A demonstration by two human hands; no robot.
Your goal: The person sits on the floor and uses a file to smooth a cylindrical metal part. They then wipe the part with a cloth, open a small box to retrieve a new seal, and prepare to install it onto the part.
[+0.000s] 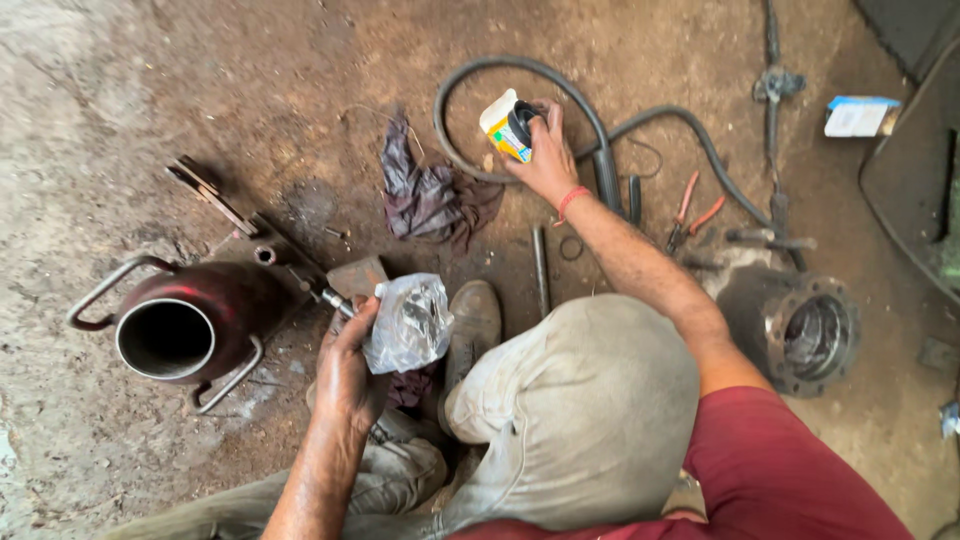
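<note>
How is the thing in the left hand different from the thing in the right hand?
The left hand holds a crumpled clear plastic bag, soft and shapeless; the right hand holds a small yellow-and-white carton, stiff and boxy. The bag is near the knee; the carton is held farther out, over the black hose. Both are gripped off the floor.

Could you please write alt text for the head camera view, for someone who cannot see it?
A person crouched on a dirt floor holds a clear plastic bag in the left hand and a small carton in the right hand, beside a dark red canister.
</note>
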